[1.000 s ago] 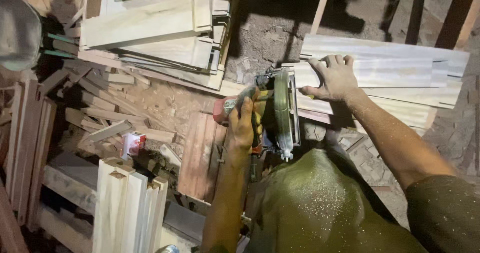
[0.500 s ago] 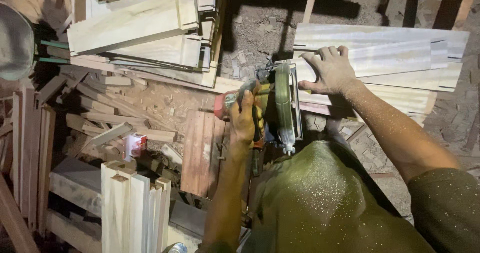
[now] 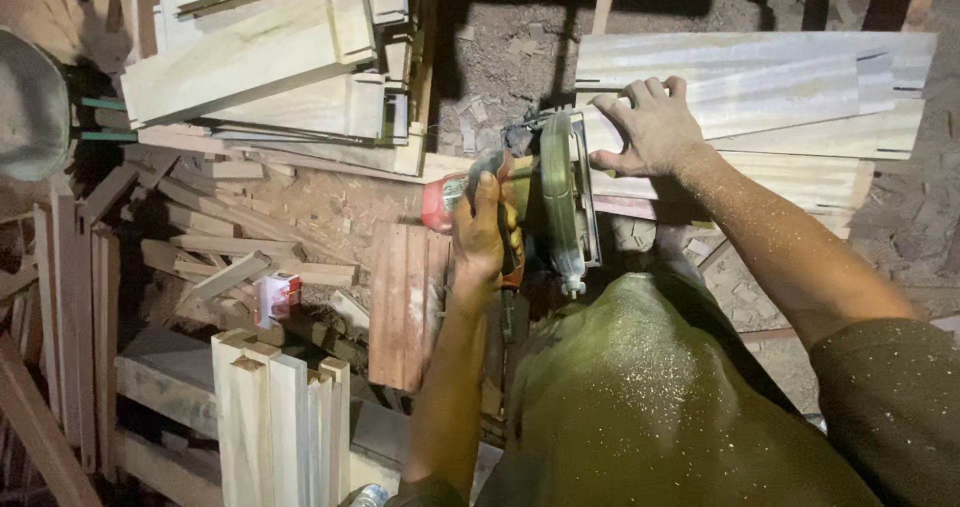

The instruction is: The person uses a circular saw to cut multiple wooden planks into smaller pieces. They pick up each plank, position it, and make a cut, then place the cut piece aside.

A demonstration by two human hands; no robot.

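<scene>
My left hand [image 3: 484, 229] grips the handle of a hand-held circular saw [image 3: 556, 199] with a red motor end and a greenish blade guard. The saw stands at the left end of a pale wooden board [image 3: 790, 87] that lies across the top right. My right hand [image 3: 648, 125] lies flat on that board, fingers spread, just right of the saw. More pale boards [image 3: 810, 172] lie stacked under it. My knee in sawdust-covered green trousers [image 3: 640, 387] fills the bottom middle.
A stack of pale planks [image 3: 270, 77] lies at the upper left. Upright pale pieces [image 3: 280, 417] stand at the bottom left. A reddish grooved board [image 3: 405, 302] lies beside my left arm. Offcuts and sawdust cover the ground.
The view has shifted slightly. My right hand has slid a little along the board; my left hand stays on the saw.
</scene>
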